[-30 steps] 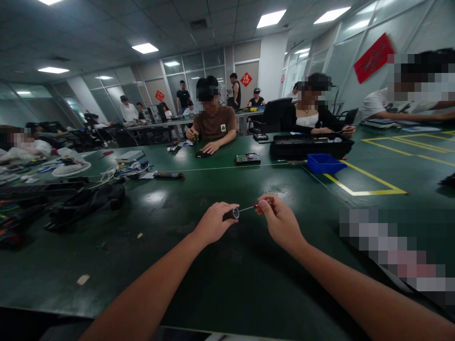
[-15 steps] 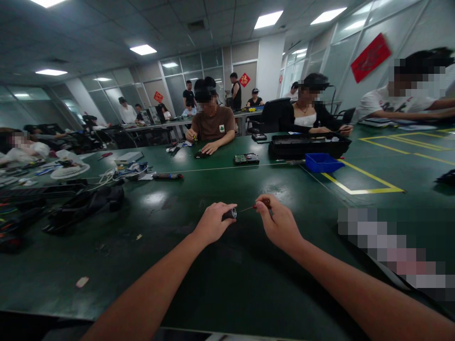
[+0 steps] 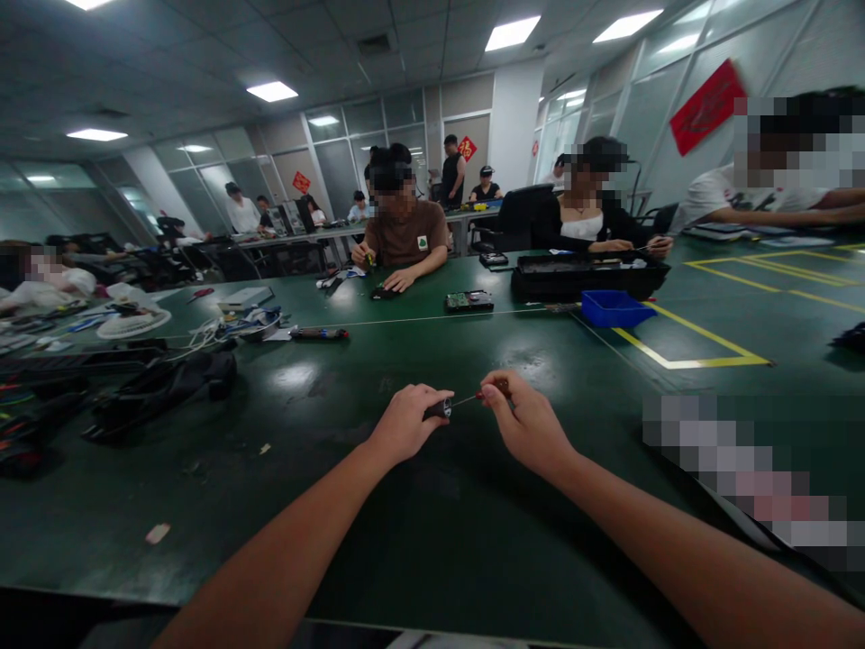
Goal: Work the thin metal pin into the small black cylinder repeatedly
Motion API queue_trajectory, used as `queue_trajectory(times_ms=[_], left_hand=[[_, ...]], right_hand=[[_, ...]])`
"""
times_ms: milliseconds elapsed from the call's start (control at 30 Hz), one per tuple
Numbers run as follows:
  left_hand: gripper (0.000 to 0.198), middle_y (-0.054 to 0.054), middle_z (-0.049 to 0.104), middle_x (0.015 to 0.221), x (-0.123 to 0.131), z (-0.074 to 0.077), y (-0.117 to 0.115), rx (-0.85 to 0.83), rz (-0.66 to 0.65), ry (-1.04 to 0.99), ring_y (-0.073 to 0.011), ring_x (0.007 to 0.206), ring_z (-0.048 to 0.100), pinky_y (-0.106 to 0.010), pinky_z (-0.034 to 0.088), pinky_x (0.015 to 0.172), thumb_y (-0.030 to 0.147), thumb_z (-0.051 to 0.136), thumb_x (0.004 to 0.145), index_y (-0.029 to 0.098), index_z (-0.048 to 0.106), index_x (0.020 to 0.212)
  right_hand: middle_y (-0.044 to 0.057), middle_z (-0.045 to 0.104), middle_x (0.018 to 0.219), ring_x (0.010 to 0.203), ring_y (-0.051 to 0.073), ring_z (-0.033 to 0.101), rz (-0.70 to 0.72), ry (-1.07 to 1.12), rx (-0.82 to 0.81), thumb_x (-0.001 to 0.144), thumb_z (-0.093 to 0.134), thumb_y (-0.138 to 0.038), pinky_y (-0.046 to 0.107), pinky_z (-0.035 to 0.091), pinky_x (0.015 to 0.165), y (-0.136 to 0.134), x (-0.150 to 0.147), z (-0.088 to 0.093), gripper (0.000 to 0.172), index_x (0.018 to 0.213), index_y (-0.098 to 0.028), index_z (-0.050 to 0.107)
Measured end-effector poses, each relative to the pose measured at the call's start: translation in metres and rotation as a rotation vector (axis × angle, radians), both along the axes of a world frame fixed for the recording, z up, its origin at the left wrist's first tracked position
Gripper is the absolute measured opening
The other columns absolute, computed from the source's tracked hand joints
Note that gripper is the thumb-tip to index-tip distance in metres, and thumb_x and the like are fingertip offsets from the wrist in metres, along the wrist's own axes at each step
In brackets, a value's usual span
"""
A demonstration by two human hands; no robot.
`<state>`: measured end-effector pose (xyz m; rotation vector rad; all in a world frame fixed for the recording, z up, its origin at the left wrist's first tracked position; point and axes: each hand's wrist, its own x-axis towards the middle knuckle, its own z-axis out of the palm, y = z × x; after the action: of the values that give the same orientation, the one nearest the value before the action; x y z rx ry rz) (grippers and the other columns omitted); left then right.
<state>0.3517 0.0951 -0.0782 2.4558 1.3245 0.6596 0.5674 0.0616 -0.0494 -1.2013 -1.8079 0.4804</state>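
My left hand [image 3: 404,424] is closed around a small dark cylinder with a silvery end [image 3: 440,407], held just above the green table [image 3: 419,532]. My right hand [image 3: 523,422] pinches a small screwdriver with a red handle [image 3: 487,393]. Its thin metal shaft points left and its tip meets the cylinder's silvery end. Both hands hover close together in the middle of the view.
Black bags and cables [image 3: 159,383] lie at left, a dark tool [image 3: 319,333] and a circuit board [image 3: 468,301] farther back. A blue bin [image 3: 612,308] and a black case [image 3: 581,275] stand at right, by yellow floor-tape lines [image 3: 689,347]. Several people sit across the table.
The screwdriver tip has drawn closer to the cylinder's end and now touches it. Both hands have barely shifted.
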Motion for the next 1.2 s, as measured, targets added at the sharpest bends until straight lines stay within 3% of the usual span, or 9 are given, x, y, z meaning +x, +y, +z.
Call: queue_trajectory(times_ms=[233,467,633,700,800,933,1067,1200], left_hand=[[0.04,-0.006,0.066,0.114,-0.003,0.001,0.003,-0.04,0.034,-0.047,-0.0249,0.108,0.057,-0.042,0.043,0.096,0.025,0.068,0.086,0.026,0.063,0.125],[0.032,-0.006,0.065,0.114,-0.003,0.007,0.003,-0.069,0.19,-0.312,-0.0223,0.104,0.061,-0.037,0.047,0.095,0.024,0.067,0.085,0.022,0.062,0.116],[0.036,-0.005,0.064,0.115,-0.004,0.011,0.001,-0.178,0.249,-0.452,-0.0206,0.103,0.061,-0.035,0.047,0.091,0.031,0.055,0.093,0.024,0.052,0.127],[0.034,-0.005,0.065,0.108,-0.004,0.015,-0.002,-0.205,0.262,-0.422,-0.0203,0.095,0.061,-0.034,0.048,0.083,0.039,0.051,0.094,0.023,0.052,0.125],[0.031,-0.003,0.065,0.091,0.001,0.021,-0.007,-0.2,0.238,-0.341,-0.0196,0.081,0.06,-0.032,0.047,0.072,0.048,0.053,0.092,0.021,0.059,0.106],[0.021,-0.003,0.067,0.088,0.01,0.025,-0.009,-0.152,0.153,-0.202,-0.0195,0.08,0.062,-0.032,0.047,0.072,0.04,0.056,0.09,0.021,0.063,0.093],[0.023,-0.006,0.07,0.104,0.02,0.023,-0.004,-0.152,0.067,0.028,-0.0219,0.093,0.064,-0.034,0.049,0.08,0.032,0.052,0.091,0.022,0.066,0.106],[0.039,-0.009,0.069,0.112,0.031,0.02,0.005,-0.133,0.077,0.289,-0.027,0.1,0.064,-0.037,0.05,0.081,0.045,0.053,0.091,0.025,0.062,0.123]], right_hand=[[0.005,0.068,0.082,0.076,0.022,0.066,-0.062,-0.055,0.04,0.096,0.042,-0.033,0.035,0.048,0.069,0.004,0.001,-0.002,0.018,0.094,-0.022,0.055],[0.005,0.068,0.084,0.076,0.021,0.066,-0.078,-0.025,0.04,0.097,0.043,-0.034,0.034,0.047,0.068,0.005,0.002,-0.005,0.019,0.095,-0.022,0.057],[0.005,0.068,0.086,0.079,0.022,0.066,-0.091,-0.002,0.017,0.098,0.042,-0.037,0.033,0.047,0.069,0.005,0.005,-0.006,0.02,0.099,-0.022,0.056],[0.005,0.068,0.087,0.08,0.022,0.066,-0.099,0.002,0.014,0.099,0.042,-0.037,0.034,0.046,0.069,0.005,0.006,-0.005,0.021,0.099,-0.022,0.056],[0.005,0.068,0.085,0.08,0.022,0.066,-0.115,0.003,0.014,0.099,0.042,-0.038,0.034,0.046,0.071,0.004,0.007,-0.002,0.021,0.098,-0.022,0.056],[0.005,0.068,0.085,0.08,0.022,0.066,-0.135,0.01,0.021,0.098,0.041,-0.038,0.033,0.046,0.071,0.004,0.008,0.0,0.022,0.098,-0.021,0.057],[0.005,0.068,0.083,0.078,0.021,0.066,-0.152,0.017,0.05,0.098,0.042,-0.037,0.032,0.045,0.07,0.008,0.01,-0.002,0.022,0.099,-0.021,0.056],[0.004,0.067,0.082,0.077,0.021,0.066,-0.16,0.03,0.068,0.098,0.043,-0.037,0.032,0.046,0.07,0.01,0.012,-0.004,0.021,0.097,-0.021,0.056]])
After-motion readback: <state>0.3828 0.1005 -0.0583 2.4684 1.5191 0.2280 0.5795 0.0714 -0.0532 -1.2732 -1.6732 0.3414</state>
